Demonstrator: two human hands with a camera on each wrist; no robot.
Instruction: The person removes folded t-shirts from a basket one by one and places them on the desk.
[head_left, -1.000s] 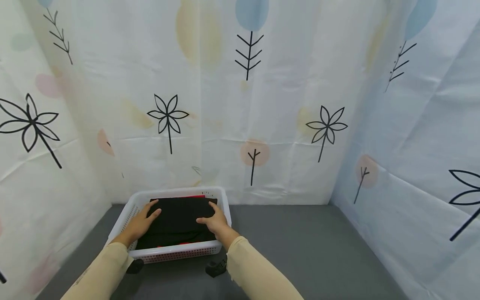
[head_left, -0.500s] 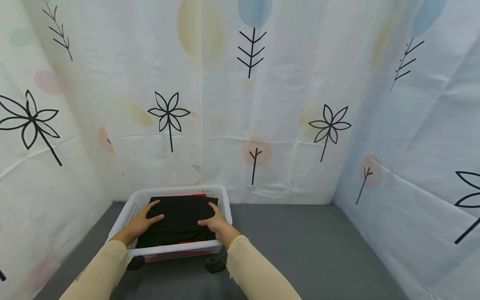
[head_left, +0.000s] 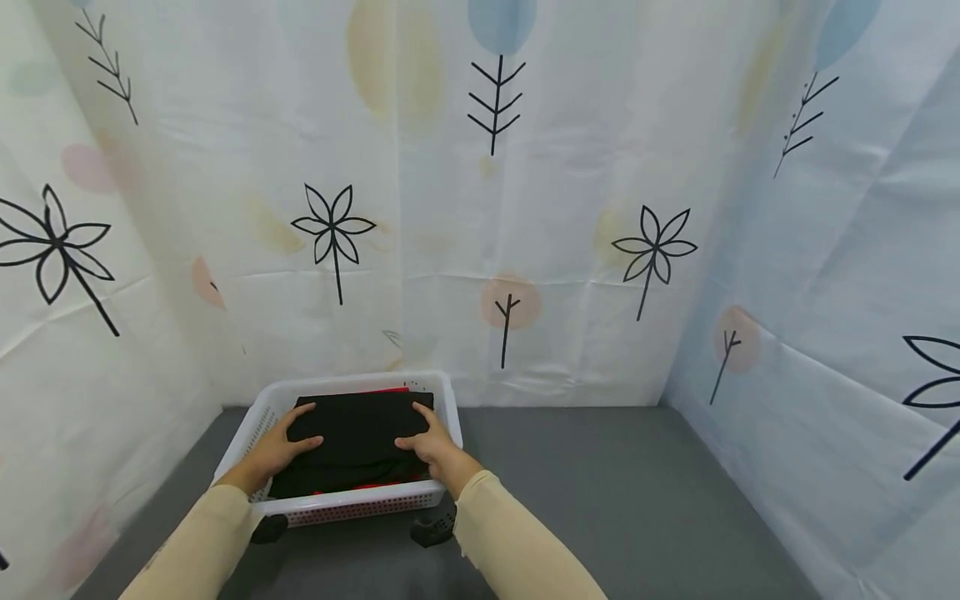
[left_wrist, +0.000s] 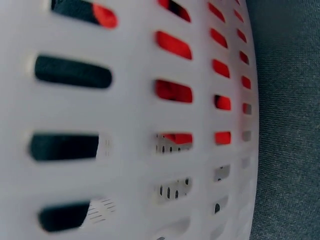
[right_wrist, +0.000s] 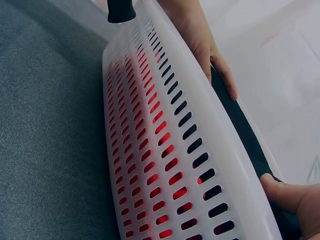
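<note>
Left hand: thumb and fingers spread wide, touching the left side of the black cloth
Right hand: thumb and fingers likewise apart, touching the cloth's right side
Black cloth: lies folded inside the white basket
White basket: far left on the gray table
Red material: shows through the basket's near slots

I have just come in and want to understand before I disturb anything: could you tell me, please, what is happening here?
A person has the left hand and the right hand on opposite ends of a folded black cloth in a white slotted plastic basket. Something red lies beneath, showing through the slots. The basket stands on a grey surface. Stills alone cannot settle whether the cloth is being lifted or laid down.
</note>
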